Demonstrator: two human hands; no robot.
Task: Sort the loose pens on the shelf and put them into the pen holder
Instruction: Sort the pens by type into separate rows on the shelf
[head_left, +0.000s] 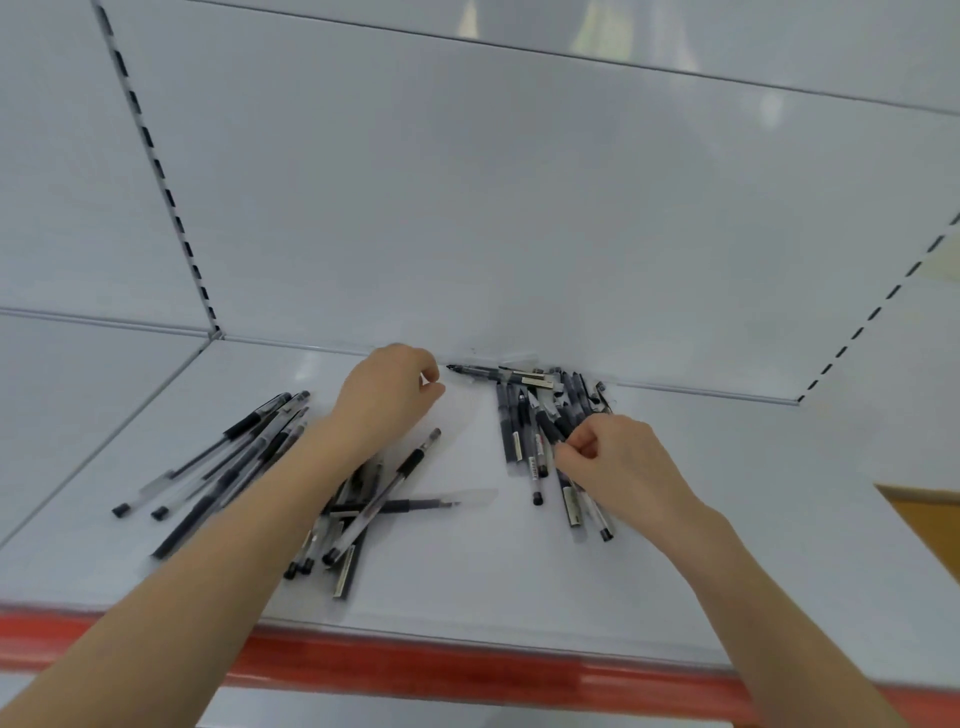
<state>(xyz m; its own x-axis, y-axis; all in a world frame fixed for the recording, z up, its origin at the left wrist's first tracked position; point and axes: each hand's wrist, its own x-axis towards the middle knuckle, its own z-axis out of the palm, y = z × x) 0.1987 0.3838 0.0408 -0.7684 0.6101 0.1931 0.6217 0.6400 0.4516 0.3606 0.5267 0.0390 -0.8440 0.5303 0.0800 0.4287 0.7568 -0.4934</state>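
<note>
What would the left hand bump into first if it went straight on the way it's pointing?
Probably the dark pen lying along the back wall: the left hand aims at its tip, with only bare shelf between. Depth is unclear, so it could pass over it to the wall.

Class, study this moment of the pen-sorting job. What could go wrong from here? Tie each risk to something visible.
1. The forearm behind the left hand lies over the middle pile; drawing it back could sweep pens over the red front edge.
2. The right hand pinches pens in the right pile; lifting may drag neighbours loose.
3. No pen holder is in view, so a carried handful might drop.
</note>
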